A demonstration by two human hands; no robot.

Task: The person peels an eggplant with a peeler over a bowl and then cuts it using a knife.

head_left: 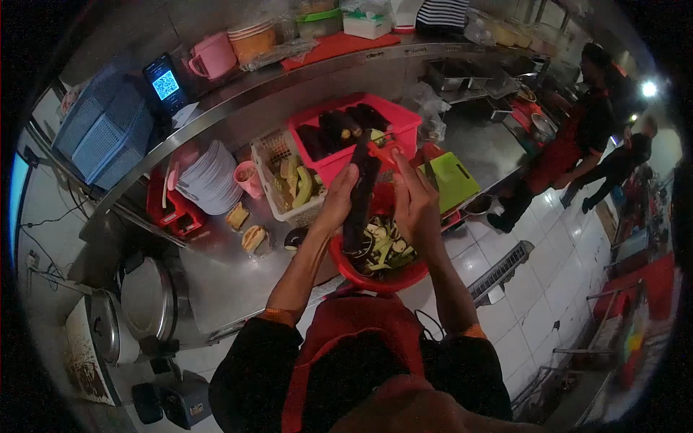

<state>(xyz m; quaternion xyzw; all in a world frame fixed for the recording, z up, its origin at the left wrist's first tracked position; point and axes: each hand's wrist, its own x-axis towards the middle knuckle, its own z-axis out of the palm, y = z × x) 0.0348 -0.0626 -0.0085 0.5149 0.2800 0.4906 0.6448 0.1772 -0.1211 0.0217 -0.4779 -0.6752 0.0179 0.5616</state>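
My left hand (341, 196) is wrapped round a long dark eggplant (359, 220), held upright over a red bowl (395, 283). Peel strips and pale cut pieces (386, 245) lie in that bowl. An orange-red peeler (381, 153) is gripped in my right hand (415, 198), close to the eggplant's upper end; whether its blade touches the skin I cannot tell. Just beyond my hands stands a pink tub (307, 126) with several whole eggplants (338, 126). Left of it, a cream basket (292, 215) contains pale green peeled vegetables (299, 184).
A green cutting board (455, 180) lies right of the bowl. Stacked white plates (211, 180), a pink cup (249, 179) and bread pieces (253, 238) sit on the left. A steel shelf (253, 90) runs above the counter. One person (570, 137) stands at the right, another farther back.
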